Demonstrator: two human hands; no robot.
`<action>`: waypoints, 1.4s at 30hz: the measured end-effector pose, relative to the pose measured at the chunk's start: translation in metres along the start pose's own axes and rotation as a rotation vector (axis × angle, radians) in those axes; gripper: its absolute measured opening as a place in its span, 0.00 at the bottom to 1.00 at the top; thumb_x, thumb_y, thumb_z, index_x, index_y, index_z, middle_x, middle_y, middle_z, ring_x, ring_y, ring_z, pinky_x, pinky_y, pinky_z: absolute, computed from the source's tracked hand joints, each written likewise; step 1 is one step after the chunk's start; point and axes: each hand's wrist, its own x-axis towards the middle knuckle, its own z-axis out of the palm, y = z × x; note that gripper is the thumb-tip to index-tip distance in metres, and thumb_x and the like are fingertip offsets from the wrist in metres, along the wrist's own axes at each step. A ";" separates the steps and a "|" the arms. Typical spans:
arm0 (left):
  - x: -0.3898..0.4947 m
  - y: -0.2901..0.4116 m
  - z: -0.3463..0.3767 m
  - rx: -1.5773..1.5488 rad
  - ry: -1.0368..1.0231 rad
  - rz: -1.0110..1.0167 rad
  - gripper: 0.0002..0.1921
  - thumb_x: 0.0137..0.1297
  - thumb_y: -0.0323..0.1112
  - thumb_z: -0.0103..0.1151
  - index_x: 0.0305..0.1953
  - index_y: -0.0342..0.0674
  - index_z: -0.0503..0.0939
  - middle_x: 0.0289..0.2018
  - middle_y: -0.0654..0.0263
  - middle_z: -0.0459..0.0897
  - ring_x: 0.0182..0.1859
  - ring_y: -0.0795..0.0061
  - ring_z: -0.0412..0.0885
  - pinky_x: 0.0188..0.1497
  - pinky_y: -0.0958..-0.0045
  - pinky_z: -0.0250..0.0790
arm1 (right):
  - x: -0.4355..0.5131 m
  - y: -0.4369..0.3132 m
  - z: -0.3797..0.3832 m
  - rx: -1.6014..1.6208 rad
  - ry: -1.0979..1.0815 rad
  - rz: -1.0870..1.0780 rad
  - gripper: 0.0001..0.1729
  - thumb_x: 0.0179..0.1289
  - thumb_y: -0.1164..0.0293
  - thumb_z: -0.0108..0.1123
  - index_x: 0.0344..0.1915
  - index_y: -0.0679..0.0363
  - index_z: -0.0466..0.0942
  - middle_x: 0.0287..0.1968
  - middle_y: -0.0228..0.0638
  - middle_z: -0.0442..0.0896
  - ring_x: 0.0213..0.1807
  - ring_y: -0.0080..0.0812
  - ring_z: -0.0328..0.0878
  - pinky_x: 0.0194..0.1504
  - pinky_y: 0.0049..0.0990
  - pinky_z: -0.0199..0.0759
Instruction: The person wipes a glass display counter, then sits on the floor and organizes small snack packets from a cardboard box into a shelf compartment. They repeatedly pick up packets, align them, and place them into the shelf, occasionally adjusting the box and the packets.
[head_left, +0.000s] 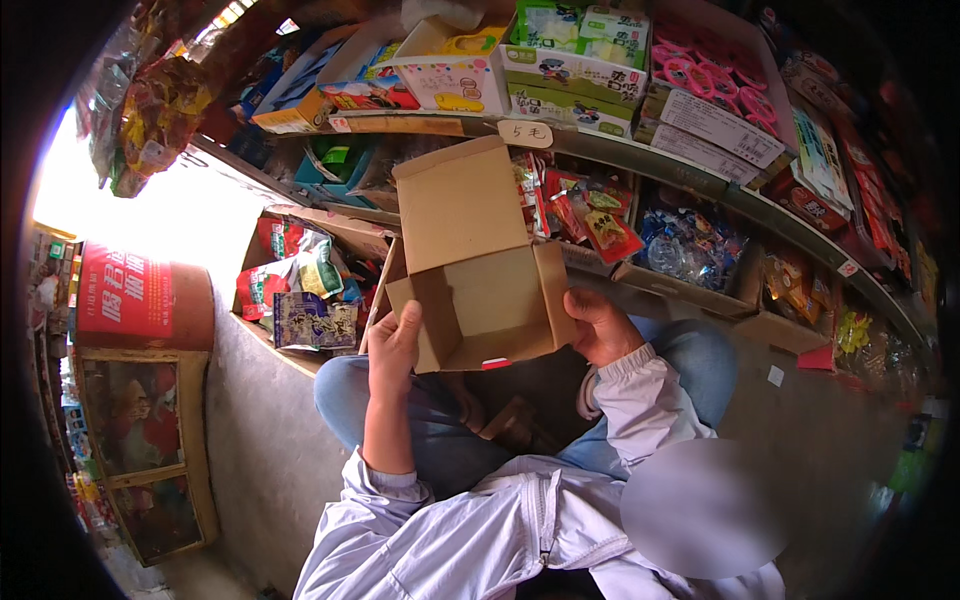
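An empty cardboard box (480, 300) with its lid raised is held in front of my body, above my bent knees. My left hand (395, 337) grips its left side, thumb over the side flap. At the opposite side, my right hand (602, 322) holds the right flap with the thumb near its edge. Behind the raised lid, red snack packets (592, 214) lie in a box on the lower shelf. A larger carton of snack bags (300, 277) stands on the floor left of the box.
Ahead, the upper shelf edge (600, 146) curves across, bearing several open display boxes, one with pink ring-shaped items (709, 79). Below it are cartons of blue-wrapped sweets (686, 251) and orange packets (795, 289). A glass-fronted cabinet (139, 420) stands at left; plastic packets (154, 112) hang upper left.
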 end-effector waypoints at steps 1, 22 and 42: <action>0.003 -0.008 0.002 -0.154 0.035 -0.016 0.19 0.73 0.46 0.55 0.40 0.32 0.82 0.33 0.71 0.84 0.34 0.87 0.77 0.36 0.81 0.68 | -0.001 0.002 0.000 -0.025 -0.001 -0.007 0.17 0.63 0.62 0.67 0.44 0.61 0.80 0.44 0.32 0.85 0.50 0.29 0.81 0.53 0.31 0.72; -0.002 -0.047 -0.023 0.990 0.664 0.541 0.34 0.59 0.36 0.67 0.61 0.26 0.62 0.68 0.34 0.53 0.66 0.39 0.61 0.70 0.55 0.56 | 0.034 0.063 0.056 -0.169 -0.054 -0.144 0.08 0.64 0.67 0.65 0.35 0.60 0.79 0.39 0.31 0.84 0.42 0.26 0.80 0.48 0.26 0.71; -0.006 -0.045 -0.029 0.685 0.243 0.357 0.29 0.60 0.24 0.51 0.65 0.33 0.65 0.44 0.39 0.80 0.45 0.41 0.80 0.46 0.52 0.75 | 0.053 0.053 0.042 -0.220 0.226 -0.140 0.10 0.65 0.66 0.65 0.40 0.60 0.79 0.42 0.33 0.83 0.42 0.28 0.80 0.47 0.29 0.73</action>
